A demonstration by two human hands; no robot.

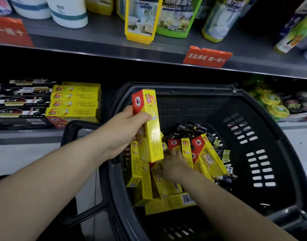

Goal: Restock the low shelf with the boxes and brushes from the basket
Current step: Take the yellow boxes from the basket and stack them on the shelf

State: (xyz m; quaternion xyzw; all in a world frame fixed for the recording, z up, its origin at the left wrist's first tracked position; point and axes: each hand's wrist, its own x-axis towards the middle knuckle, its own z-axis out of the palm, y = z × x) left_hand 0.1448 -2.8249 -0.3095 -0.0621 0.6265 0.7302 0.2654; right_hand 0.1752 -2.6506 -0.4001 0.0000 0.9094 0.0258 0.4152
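Basket (263,119) fills near centre: black plastic, slotted walls. Right hand (173,164) is down inside the basket, low in the middle, among the loose yellow boxes (208,153). It's blurred, so cannot tell the right grip, could be on a box or just sorting. Left hand (125,134) is over the basket's left rim, grip wrapped round one held box (149,129), thumb on its front face, box upright with red end on top, lifted above the pile. Black brush packs (192,129) lie in the basket behind the yellow pile, toward its far wall. Basket handle (74,129) sticks out from the basket's left side

Step in hand, my read: carry the held box out left of the basket to the box stack (74,103) on the low shelf (19,136). To do it well: turn the box flat, long side across, print facing front like the stacked ones, set it square on top, push back flush. Shelved brush packs (22,101) sit further left of the basket, touching the stack, so don't shove sideways

Room: the way out over the basket's left rim looks open, with the handle beneath that path, so lift clear of it. Upper shelf (97,47) overhangs beyond the basket, likely limited headroom above the stack, go in low. Red tag (207,57) hangs off that shelf's edge above the basket's far rim. Round yellow-green packs (274,105) right of the basket, not part of task
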